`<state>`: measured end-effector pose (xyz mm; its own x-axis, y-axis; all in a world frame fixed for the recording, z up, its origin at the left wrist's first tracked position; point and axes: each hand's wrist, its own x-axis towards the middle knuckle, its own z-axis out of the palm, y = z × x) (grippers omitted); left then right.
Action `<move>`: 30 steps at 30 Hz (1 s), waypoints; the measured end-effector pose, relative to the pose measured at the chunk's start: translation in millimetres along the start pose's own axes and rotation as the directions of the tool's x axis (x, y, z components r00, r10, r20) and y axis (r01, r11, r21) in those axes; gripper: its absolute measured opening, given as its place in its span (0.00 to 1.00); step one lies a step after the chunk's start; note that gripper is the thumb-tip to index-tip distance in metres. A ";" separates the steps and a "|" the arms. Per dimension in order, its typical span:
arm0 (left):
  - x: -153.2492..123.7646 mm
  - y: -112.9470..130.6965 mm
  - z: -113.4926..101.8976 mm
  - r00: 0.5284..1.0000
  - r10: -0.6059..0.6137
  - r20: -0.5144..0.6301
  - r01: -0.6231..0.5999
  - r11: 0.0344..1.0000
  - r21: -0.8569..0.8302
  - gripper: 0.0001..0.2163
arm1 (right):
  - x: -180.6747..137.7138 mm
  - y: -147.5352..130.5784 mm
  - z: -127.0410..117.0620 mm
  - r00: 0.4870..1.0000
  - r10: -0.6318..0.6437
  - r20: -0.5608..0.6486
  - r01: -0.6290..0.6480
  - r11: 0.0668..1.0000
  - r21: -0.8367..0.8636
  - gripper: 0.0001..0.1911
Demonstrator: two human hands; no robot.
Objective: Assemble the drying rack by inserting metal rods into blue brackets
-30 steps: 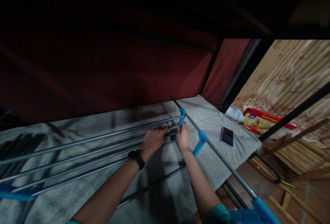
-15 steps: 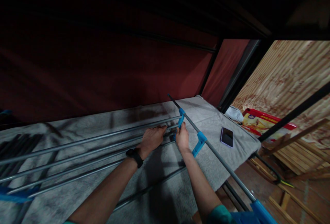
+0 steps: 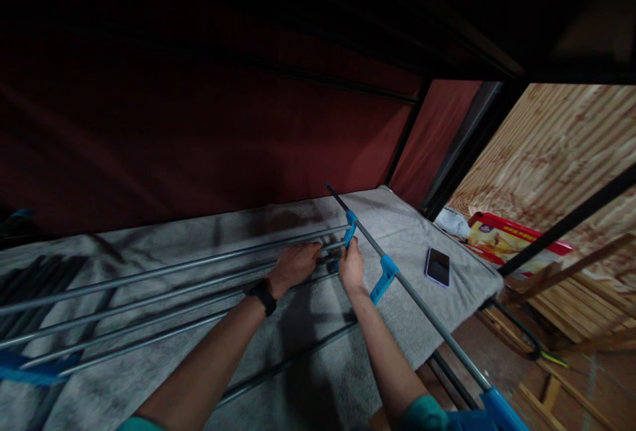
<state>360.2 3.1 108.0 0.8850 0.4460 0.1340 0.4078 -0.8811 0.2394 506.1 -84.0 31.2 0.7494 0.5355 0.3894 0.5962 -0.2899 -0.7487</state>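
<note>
My left hand (image 3: pixel 297 263), with a black watch (image 3: pixel 263 296) on its wrist, is closed over one of several parallel grey metal tubes (image 3: pixel 189 263), near their right ends. My right hand (image 3: pixel 352 269) grips a blue plastic bracket (image 3: pixel 350 228), into which tube ends run. That bracket and a second blue bracket (image 3: pixel 385 277) sit on a long grey cross pole (image 3: pixel 432 318) slanting toward me. At the far left, the tubes meet another blue plastic piece (image 3: pixel 34 368). My fingers hide part of the tube joint.
The frame lies on a bed-like surface with a grey cloth (image 3: pixel 412 219). A phone (image 3: pixel 438 267) rests on it at right. Dark tubes (image 3: pixel 40 292) lie at the left. Beyond the edge are a red-yellow package (image 3: pixel 514 242) and wooden slats (image 3: pixel 571 305). A black post (image 3: pixel 477 140) stands at right.
Both hands keep their places on the tube and bracket. The view has shifted very slightly; nothing else visibly differs.
</note>
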 end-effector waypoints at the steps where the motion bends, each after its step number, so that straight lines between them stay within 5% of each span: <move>1: 0.1 1.1 0.7 1.000 -0.007 0.006 0.007 1.000 0.008 0.16 | -0.1 0.2 -0.1 1.000 -0.002 0.001 0.002 1.000 -0.001 0.20; 7: -28.2 26.9 2.7 0.994 0.045 -0.104 -0.030 0.990 0.138 0.21 | -0.9 -5.4 -3.2 1.000 -0.003 0.022 0.001 0.997 0.077 0.22; 10: -41.4 36.1 -11.5 0.952 0.174 -0.252 -0.097 0.951 0.293 0.22 | 0.8 -14.0 -6.8 0.999 -0.030 -0.013 0.031 0.987 0.156 0.32; 13: -35.0 34.0 -33.3 0.927 0.135 -0.350 -0.011 0.942 0.334 0.20 | 4.4 -23.2 -11.5 0.996 -0.069 -0.055 0.080 0.973 0.217 0.38; 18: -12.0 22.4 -48.3 0.991 0.003 -0.135 0.030 0.970 0.241 0.15 | 9.5 -30.5 -15.1 0.996 -0.056 -0.069 0.069 0.974 0.216 0.31; 30: -9.6 14.4 -45.2 0.989 0.016 -0.148 0.016 0.977 0.214 0.15 | 14.2 -21.8 -11.6 0.996 -0.046 -0.079 0.060 0.982 0.181 0.23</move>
<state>347.4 -6.8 153.7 0.8482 0.4503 0.2789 0.4610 -0.8869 0.0299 507.1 -79.2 59.3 0.7417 0.4836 0.4647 0.5780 -0.1093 -0.8087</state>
